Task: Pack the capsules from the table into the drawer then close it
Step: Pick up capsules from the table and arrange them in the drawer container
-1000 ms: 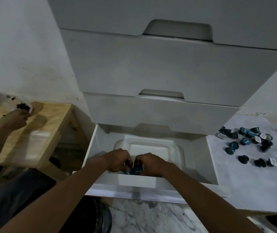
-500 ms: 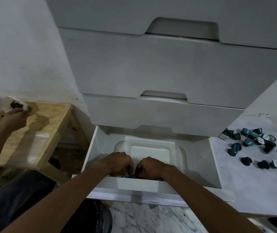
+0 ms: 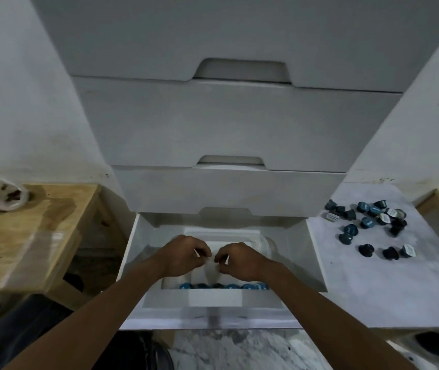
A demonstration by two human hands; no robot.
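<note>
While both hands (image 3: 185,256) (image 3: 239,260) hover curled and empty over the drawer (image 3: 315,263), six capsules (image 3: 223,286) line its front.

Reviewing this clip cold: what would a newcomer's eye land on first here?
Two bare hands, the left hand and right hand, hover close together over the open bottom drawer, fingers curled and apparently empty. Just below them a row of blue capsules lines the drawer's front edge. To the right, a loose scatter of dark and blue capsules waits on the pale table.
</note>
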